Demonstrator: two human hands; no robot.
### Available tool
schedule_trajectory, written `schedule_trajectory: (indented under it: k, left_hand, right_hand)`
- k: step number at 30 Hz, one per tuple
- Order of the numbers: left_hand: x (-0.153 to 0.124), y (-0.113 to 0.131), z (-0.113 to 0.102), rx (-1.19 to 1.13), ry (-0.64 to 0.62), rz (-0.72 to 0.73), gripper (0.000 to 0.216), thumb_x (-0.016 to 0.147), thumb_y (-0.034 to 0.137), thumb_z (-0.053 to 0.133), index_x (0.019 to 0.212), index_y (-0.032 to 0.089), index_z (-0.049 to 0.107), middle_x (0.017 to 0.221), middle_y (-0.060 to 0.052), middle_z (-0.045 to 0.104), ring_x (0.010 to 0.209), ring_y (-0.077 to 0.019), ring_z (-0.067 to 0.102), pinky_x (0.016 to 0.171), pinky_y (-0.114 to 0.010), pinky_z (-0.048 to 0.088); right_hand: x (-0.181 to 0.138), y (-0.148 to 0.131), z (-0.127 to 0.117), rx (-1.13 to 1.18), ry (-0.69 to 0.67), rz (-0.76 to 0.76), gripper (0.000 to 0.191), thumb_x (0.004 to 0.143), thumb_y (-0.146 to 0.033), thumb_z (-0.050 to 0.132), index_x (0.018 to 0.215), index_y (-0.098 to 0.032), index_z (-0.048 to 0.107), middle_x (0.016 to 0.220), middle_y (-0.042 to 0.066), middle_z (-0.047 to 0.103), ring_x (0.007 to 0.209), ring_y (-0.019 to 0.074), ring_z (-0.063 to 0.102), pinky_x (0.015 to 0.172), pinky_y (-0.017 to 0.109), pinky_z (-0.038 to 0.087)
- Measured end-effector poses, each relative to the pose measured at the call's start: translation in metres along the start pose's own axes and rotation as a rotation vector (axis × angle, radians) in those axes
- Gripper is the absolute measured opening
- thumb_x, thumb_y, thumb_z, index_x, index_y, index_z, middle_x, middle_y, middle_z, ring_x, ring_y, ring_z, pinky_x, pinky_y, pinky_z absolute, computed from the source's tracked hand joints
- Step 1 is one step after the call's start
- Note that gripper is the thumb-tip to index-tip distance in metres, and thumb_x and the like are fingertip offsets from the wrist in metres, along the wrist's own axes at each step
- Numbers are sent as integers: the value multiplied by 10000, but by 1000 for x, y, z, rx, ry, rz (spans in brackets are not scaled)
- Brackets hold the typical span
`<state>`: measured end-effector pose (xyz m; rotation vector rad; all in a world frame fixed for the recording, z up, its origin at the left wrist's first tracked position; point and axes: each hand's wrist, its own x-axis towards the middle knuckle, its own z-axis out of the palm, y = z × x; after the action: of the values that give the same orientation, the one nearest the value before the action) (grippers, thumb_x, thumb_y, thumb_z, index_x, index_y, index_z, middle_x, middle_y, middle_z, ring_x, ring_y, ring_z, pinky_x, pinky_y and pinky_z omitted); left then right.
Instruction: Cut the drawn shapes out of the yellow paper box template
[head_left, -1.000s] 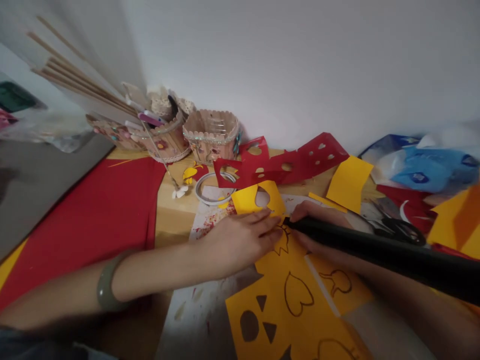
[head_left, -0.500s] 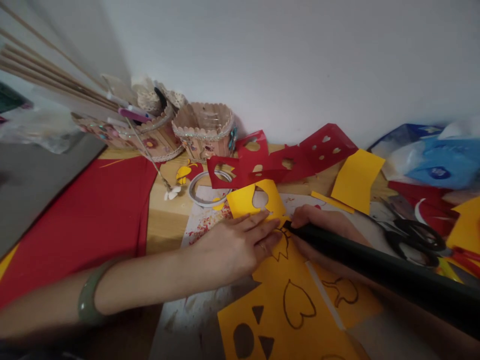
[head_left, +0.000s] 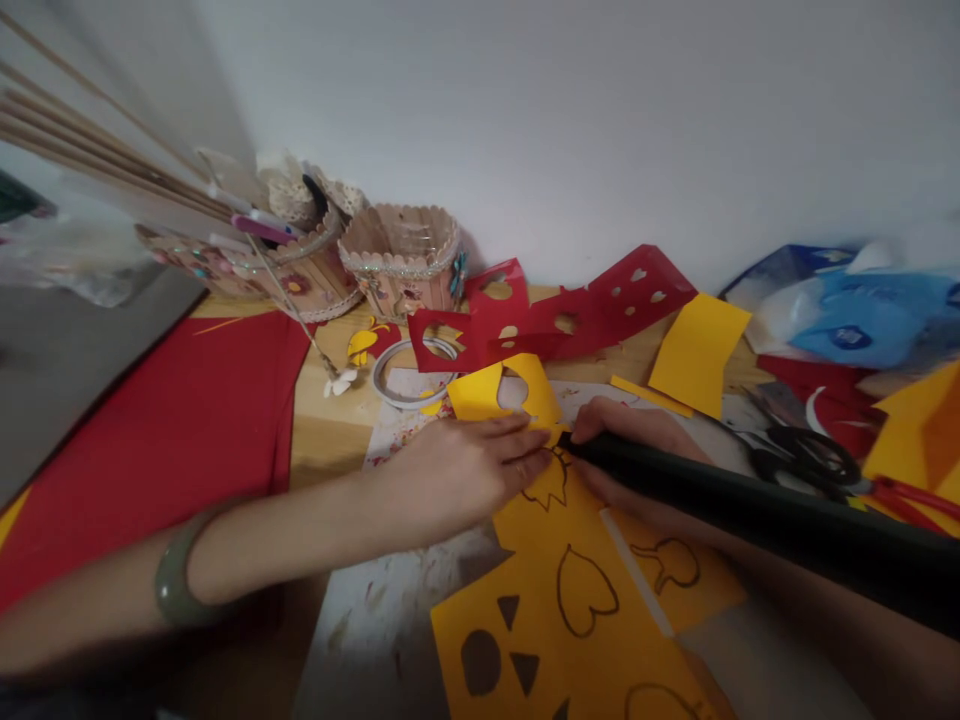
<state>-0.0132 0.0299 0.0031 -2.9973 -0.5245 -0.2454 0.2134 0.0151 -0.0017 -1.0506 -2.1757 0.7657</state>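
Observation:
My left hand [head_left: 469, 475] lies flat with fingers stretched out on a yellow paper sheet [head_left: 536, 545], near an outline drawn in dark lines. The fingers of my right hand [head_left: 637, 440] close round a long black pen [head_left: 697, 485], whose far end runs off toward the right edge. The pen's tip is low over the yellow sheet, just right of my left fingertips; whether it touches is hard to tell. On the sheet are a drawn heart [head_left: 587, 590] and other outlines, with cut-out holes at its lower left and top.
Red cut paper [head_left: 555, 320] lies along the wall beside a roll of tape [head_left: 382, 380]. Wooden-stick baskets [head_left: 401, 275] stand behind. To the right are black-handled scissors [head_left: 814, 458], a yellow piece [head_left: 701, 355] and a blue packet [head_left: 862, 315]. Red sheets [head_left: 172, 430] lie left.
The view has shifted slightly, so things on the right appear farther left. My left hand stays flat on the paper and my right hand keeps the pen beside it.

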Motion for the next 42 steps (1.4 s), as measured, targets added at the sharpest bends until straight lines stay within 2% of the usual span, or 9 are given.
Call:
schedule_trajectory:
  k: [3, 4, 9, 14, 17, 23, 30, 35, 42]
  left_hand:
    - [15, -12, -4, 12, -28, -70, 256, 945, 149, 491, 1170, 178, 609, 1248, -12, 621, 922, -151, 656, 654, -233, 524]
    - [22, -16, -5, 15, -24, -79, 247, 947, 174, 504, 1171, 183, 606, 1257, -20, 612, 933, -159, 642, 614, -237, 503]
    - [50, -22, -12, 14, -102, -60, 122, 903, 149, 579, 839, 152, 682, 846, -43, 674, 925, -218, 544, 546, -264, 392]
    - [55, -20, -21, 5, -141, -130, 186, 885, 113, 573, 736, 149, 679, 726, -65, 639, 926, -238, 510, 608, -294, 370]
    - [51, -21, -25, -28, -196, -184, 136, 813, 91, 632, 702, 155, 678, 665, -54, 632, 901, -234, 527, 590, -283, 356]
    - [32, -19, -23, -130, -205, -321, 154, 872, 226, 538, 845, 187, 685, 736, -18, 650, 628, -155, 558, 475, -248, 317]
    - [14, -5, -9, -120, -112, -251, 185, 894, 256, 561, 1063, 207, 617, 1031, -38, 615, 917, -196, 577, 616, -248, 408]
    - [12, 3, -2, -48, -77, -220, 137, 929, 234, 521, 942, 187, 648, 914, -46, 578, 848, -202, 565, 573, -257, 390]
    - [6, 9, 3, 96, 89, -110, 99, 918, 197, 546, 947, 138, 619, 915, -69, 554, 855, -203, 535, 607, -287, 428]
  right_hand:
    - [2, -1, -1, 60, -27, -6, 116, 761, -142, 536, 804, -230, 474, 688, -54, 524, 559, 91, 477, 512, 214, 372]
    - [2, -1, -1, 77, -33, -8, 114, 771, -150, 539, 821, -233, 477, 719, -49, 533, 584, 97, 483, 529, 220, 376]
    - [4, -8, -5, 46, -67, 21, 101, 784, -157, 532, 835, -231, 486, 733, -36, 545, 584, 116, 478, 552, 256, 374]
    - [8, -12, -15, -112, -201, 86, 73, 792, -159, 528, 841, -212, 517, 745, -9, 574, 628, 139, 499, 580, 269, 379]
    - [11, -12, -18, -74, -236, 58, 85, 787, -190, 535, 868, -213, 528, 756, -18, 581, 630, 135, 499, 576, 258, 380]
    - [7, -16, -10, 44, -191, 264, 127, 739, -171, 575, 841, -225, 524, 654, -51, 535, 563, 121, 493, 517, 239, 370]
    - [-4, -4, -6, 253, -88, 228, 120, 828, -235, 590, 922, -240, 516, 762, -26, 532, 607, 114, 478, 531, 235, 400]
    - [-2, 2, -7, 258, -94, 181, 91, 830, -249, 594, 890, -233, 527, 807, -4, 570, 657, 126, 510, 559, 244, 424]
    - [-5, -1, 1, 242, -36, 144, 74, 826, -168, 554, 835, -228, 511, 613, -59, 517, 501, 84, 458, 445, 201, 367]
